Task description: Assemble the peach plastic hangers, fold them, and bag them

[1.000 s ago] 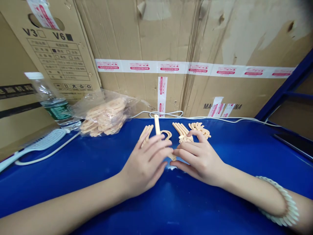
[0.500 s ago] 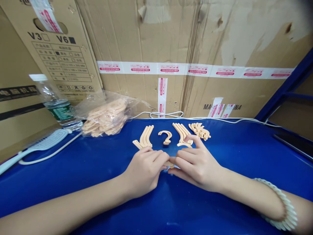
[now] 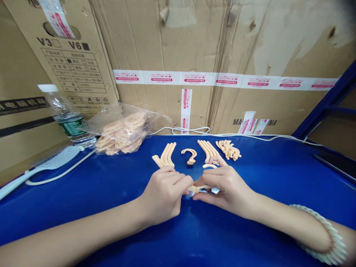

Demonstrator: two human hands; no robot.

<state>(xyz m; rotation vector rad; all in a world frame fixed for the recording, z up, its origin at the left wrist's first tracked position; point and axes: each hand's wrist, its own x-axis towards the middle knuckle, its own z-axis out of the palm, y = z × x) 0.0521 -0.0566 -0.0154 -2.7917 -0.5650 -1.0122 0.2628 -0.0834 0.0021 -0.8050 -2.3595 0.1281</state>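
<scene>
Close together over the blue table, both my hands work on beige plastic hanger pieces [image 3: 196, 189]. My left hand [image 3: 166, 191] is closed around one piece, most of which its fingers hide. With thumb and fingers, my right hand [image 3: 229, 185] grips the piece's right end, where a thin beige strip shows between the fingers. Just beyond the hands lie a hook [image 3: 190, 155], a fan of curved arms [image 3: 168, 154] on the left and several more arms [image 3: 207, 150] on the right. A short curved piece [image 3: 209, 166] lies behind my right fingers.
Several hooks lie in a pile [image 3: 228, 149] at the back right. At the back left are a clear bag of beige parts [image 3: 122, 131], a water bottle [image 3: 69, 122] and a pale blue hairbrush [image 3: 55, 161]. A white cable [image 3: 250, 136] runs along the cardboard [image 3: 155, 44]. A dark flat device [image 3: 336, 167] lies at right.
My right thumb and fingers have parted slightly around the pieces, showing more of the thin beige strip. My left hand keeps its hold. The view has shifted slightly.
</scene>
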